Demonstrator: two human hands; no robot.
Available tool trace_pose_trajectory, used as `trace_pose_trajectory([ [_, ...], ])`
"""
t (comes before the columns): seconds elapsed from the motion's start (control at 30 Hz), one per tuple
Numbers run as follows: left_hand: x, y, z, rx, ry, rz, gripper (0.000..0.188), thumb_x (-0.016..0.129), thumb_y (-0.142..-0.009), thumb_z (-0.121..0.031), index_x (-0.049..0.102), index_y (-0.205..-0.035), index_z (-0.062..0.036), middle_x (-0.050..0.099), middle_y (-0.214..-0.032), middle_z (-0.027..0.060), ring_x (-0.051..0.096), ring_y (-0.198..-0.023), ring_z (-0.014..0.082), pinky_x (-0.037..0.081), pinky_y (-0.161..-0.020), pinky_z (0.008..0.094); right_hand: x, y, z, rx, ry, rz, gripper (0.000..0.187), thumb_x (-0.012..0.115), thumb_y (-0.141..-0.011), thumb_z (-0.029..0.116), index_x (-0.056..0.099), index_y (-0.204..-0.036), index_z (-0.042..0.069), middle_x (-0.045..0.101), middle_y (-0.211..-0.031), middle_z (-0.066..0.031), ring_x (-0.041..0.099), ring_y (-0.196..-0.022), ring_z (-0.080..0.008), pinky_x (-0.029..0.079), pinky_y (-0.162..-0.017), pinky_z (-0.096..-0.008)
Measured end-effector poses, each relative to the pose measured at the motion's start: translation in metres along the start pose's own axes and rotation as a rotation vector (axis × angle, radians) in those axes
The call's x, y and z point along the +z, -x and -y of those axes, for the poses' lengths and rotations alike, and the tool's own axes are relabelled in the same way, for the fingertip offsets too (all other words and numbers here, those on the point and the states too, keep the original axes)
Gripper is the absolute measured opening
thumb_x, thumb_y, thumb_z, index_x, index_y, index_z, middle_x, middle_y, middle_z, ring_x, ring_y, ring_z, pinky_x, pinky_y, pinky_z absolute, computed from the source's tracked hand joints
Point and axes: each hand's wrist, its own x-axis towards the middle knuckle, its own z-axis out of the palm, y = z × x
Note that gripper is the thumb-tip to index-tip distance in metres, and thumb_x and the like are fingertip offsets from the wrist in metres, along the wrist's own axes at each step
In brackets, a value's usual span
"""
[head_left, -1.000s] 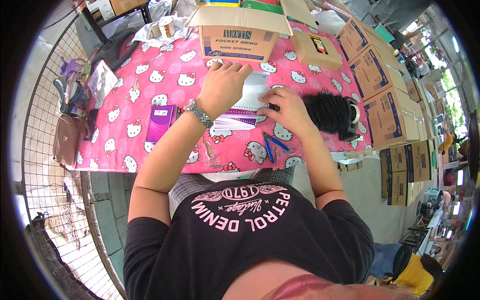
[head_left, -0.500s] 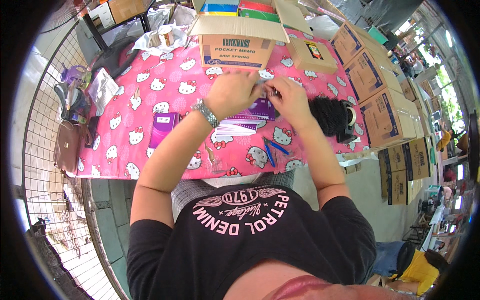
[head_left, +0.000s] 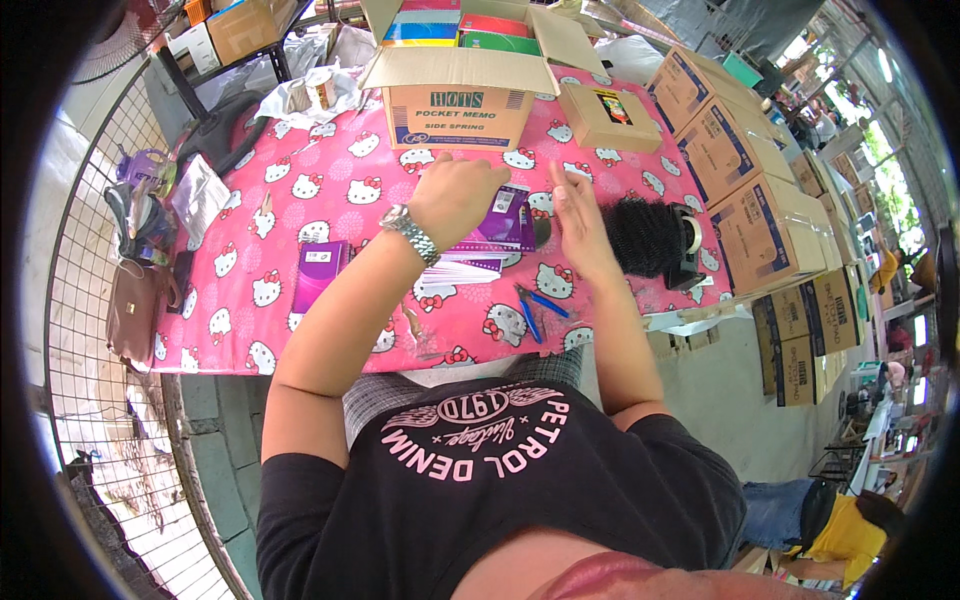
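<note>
Purple memo pads (head_left: 512,218) lay at the middle of the pink tablecloth (head_left: 245,320), between the two hands. The left hand (head_left: 457,197) reached over their left side, its fingertips hidden, so whether it gripped them I could not tell. The right hand (head_left: 582,222) stood just to their right, fingers straight and nothing visible in its grasp. Blue-handled pliers (head_left: 541,308) rested nearer, black coils (head_left: 638,238) farther right, and an open carton (head_left: 455,118) beyond.
</note>
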Motion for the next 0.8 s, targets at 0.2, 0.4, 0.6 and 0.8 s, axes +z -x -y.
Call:
trace_pose_trajectory([
  [0.2,0.020,0.010,0.001,0.020,0.045,-0.188,0.018,0.056,-0.088,-0.012,0.059,-0.105,-0.0057,0.062,-0.095,0.0122,0.059,-0.098,0.0306,0.042,-0.091,0.0451,-0.008,-0.014,0.007,-0.133,-0.009,0.096,0.025,0.060,-0.094,0.011,0.068,-0.118,0.007,0.064,-0.100,-0.0087,0.062,-0.094,-0.0227,0.049,-0.084,-0.0331],
  [0.4,0.025,0.009,-0.008,-0.014,0.025,-0.292,0.017,0.057,-0.092,-0.021,0.059,-0.101,-0.0062,0.062,-0.091,0.0106,0.059,-0.094,0.0301,0.041,-0.092,0.0443,-0.004,-0.013,0.003,-0.220,-0.028,0.028,0.020,0.060,-0.094,0.008,0.070,-0.111,0.007,0.067,-0.097,-0.0090,0.064,-0.086,-0.0197,0.051,-0.074,-0.0313],
  [0.6,0.032,0.012,-0.014,-0.018,-0.037,-0.351,0.019,0.057,-0.093,-0.021,0.059,-0.106,-0.0072,0.062,-0.094,0.0093,0.059,-0.096,0.0291,0.040,-0.095,0.0449,-0.008,-0.015,-0.001,0.170,-0.266,0.300,0.023,0.061,-0.094,0.011,0.066,-0.115,0.004,0.064,-0.088,-0.0062,0.061,-0.075,-0.0171,0.050,-0.069,-0.0310],
  [0.8,0.037,0.006,-0.030,0.042,-0.048,-0.329,0.028,0.058,-0.092,-0.021,0.053,-0.117,-0.0090,0.064,-0.098,0.0087,0.060,-0.100,0.0264,0.041,-0.097,0.0445,-0.017,-0.012,0.026,0.030,-0.045,0.151,0.032,0.065,-0.091,0.008,0.056,-0.121,0.004,0.061,-0.085,-0.0067,0.060,-0.072,-0.0156,0.050,-0.068,-0.0309],
])
